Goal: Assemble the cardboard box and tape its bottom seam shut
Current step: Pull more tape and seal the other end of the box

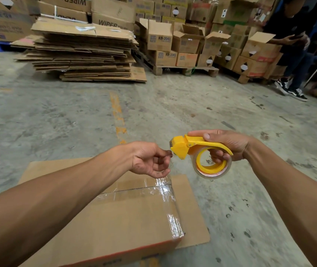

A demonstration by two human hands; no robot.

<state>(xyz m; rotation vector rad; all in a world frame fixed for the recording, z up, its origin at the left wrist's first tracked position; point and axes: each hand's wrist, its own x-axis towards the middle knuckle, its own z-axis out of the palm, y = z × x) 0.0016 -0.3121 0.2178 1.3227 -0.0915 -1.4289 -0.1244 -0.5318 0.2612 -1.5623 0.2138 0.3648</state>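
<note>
A brown cardboard box (126, 224) stands on the floor below my arms, its upward face closed. Clear tape runs along the seam and down the right edge. A flap lies flat on the floor at its right side. My right hand (225, 145) grips a yellow tape dispenser (198, 153) with a clear tape roll, held in the air above and to the right of the box. My left hand (150, 158) hovers just left of the dispenser's head, fingertips pinched at the cutter end; whether it holds the tape end is too small to tell.
A tall stack of flattened cartons (80, 49) lies on the concrete floor (57, 116) ahead left. Pallets of small open boxes (188, 47) stand behind. A person in dark clothes and sneakers (292, 54) stands at the far right. An orange painted line marks the floor.
</note>
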